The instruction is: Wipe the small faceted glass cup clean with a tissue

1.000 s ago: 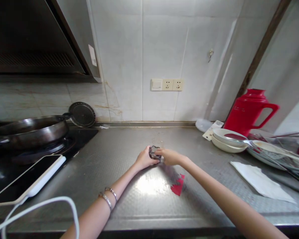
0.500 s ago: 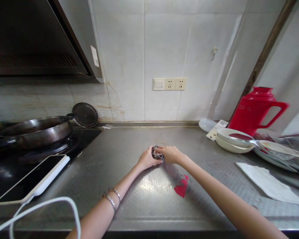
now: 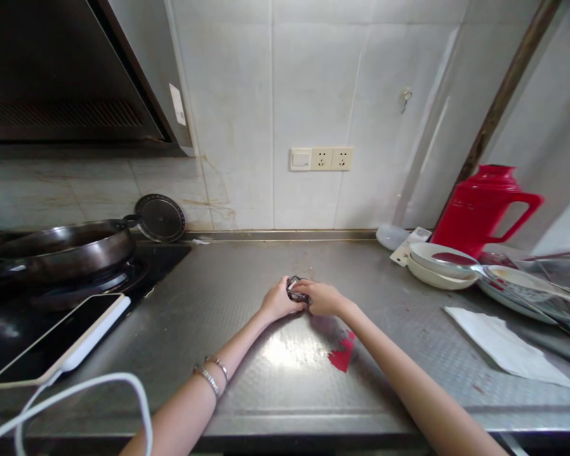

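Note:
My left hand (image 3: 276, 301) is wrapped around a small dark, shiny holder with an open top (image 3: 292, 283), possibly a packet or little pouch. Its mouth faces up, and its lower part is hidden by my fingers. From the right, my right hand (image 3: 323, 297) dips its bent fingers into that mouth. Those fingertips are out of sight inside, so what they pinch does not show. Both hands are close over the metal counter (image 3: 218, 354). A torn red scrap (image 3: 341, 354) lies on it below my right wrist.
At left are a steel pan (image 3: 71, 250) on the black stove and a phone (image 3: 59, 342) with a white cable (image 3: 95, 380). To the right stand white bowls (image 3: 439, 272), a red thermos jug (image 3: 479, 206), stacked plates with utensils and a white paper napkin (image 3: 503, 348).
The view has shifted slightly. My right fingers remain at the mouth of the dark holder, with only a small change of pose. My left hand keeps its hold.

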The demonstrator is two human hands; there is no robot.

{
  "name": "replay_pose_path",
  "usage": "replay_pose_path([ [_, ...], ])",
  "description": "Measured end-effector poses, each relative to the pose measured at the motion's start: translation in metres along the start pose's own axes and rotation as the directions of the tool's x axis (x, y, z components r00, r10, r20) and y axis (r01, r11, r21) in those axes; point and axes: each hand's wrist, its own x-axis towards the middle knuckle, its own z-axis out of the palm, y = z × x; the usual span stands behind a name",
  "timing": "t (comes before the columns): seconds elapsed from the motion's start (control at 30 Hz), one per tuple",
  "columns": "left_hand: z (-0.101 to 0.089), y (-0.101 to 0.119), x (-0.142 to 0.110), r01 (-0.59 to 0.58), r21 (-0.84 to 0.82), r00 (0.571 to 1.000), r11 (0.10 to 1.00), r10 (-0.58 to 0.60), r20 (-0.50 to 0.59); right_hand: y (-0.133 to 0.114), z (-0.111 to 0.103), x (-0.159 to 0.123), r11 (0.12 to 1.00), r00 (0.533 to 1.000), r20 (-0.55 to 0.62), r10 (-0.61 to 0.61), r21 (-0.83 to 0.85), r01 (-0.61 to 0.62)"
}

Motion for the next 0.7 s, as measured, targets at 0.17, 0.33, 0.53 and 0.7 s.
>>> replay_pose_path([
  [0.17, 0.000, -0.001, 0.000, -0.026, -0.004, 1.000, 1.000, 0.026, -0.013, -0.012, -0.001, -0.004, 0.972, 0.987, -0.052, 0.155, -0.170, -0.162],
  [0.33, -0.001, 0.000, 0.001, -0.032, -0.006, 0.999, 0.999, 0.031, -0.022, -0.012, -0.006, -0.004, 0.970, 0.986, -0.051, 0.160, -0.176, -0.167],
  [0.53, -0.001, -0.002, 0.001, -0.044, 0.011, 0.999, 0.999, 0.044, -0.011, -0.003, -0.004, -0.001, 0.999, 0.997, -0.069, -0.033, 0.040, 0.036],
  [0.7, 0.000, -0.004, 0.002, -0.059, 0.023, 0.998, 0.998, 0.060, -0.018, 0.000, 0.003, -0.001, 0.993, 0.992, -0.097, -0.082, 0.082, 0.090],
])
